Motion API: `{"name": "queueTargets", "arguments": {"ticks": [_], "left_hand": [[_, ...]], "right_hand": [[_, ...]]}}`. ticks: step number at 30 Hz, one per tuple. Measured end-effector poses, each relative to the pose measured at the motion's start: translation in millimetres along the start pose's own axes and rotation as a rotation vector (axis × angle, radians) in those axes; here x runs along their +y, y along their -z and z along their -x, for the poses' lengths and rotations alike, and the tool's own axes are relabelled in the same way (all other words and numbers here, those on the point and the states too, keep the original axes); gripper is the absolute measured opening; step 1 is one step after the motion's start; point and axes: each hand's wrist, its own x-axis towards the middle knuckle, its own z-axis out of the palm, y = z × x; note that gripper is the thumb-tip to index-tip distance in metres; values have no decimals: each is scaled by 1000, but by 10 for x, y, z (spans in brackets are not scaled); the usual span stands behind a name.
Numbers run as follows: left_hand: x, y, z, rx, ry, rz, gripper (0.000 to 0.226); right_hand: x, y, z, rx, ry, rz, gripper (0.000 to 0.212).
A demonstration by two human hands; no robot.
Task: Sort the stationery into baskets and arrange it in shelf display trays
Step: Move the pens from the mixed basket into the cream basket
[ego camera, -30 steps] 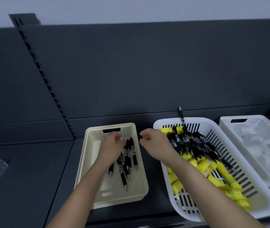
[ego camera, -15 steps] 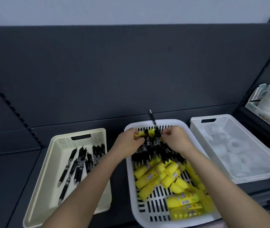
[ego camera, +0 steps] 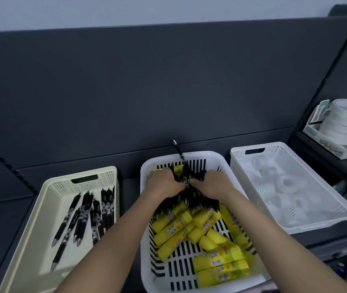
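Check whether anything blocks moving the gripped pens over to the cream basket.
Nothing visible does. The left hand and right hand grip the black pens in the slotted basket; only basket rims and bare shelf lie before the cream basket beside it.

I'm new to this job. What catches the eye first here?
The left hand and right hand grip a bunch of black pens at the far end of the middle white basket, over yellow glue sticks. The cream basket on its left holds other pens.
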Motion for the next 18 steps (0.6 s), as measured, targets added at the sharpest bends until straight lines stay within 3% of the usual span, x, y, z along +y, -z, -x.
{"name": "queueTargets", "arguments": {"ticks": [10,14,18], "left_hand": [[-20,40,-43,-117,39,52,36],[-14,-20,-50,-145,75,71,28],[-69,-81,-35,-65,60,166,25]], "right_hand": [[12,78,-75,-100,-27,-108,36],[-9,-4,-43,-71,-44,-212,38],[34,-30,-15,3,-107,-382,28]]}}
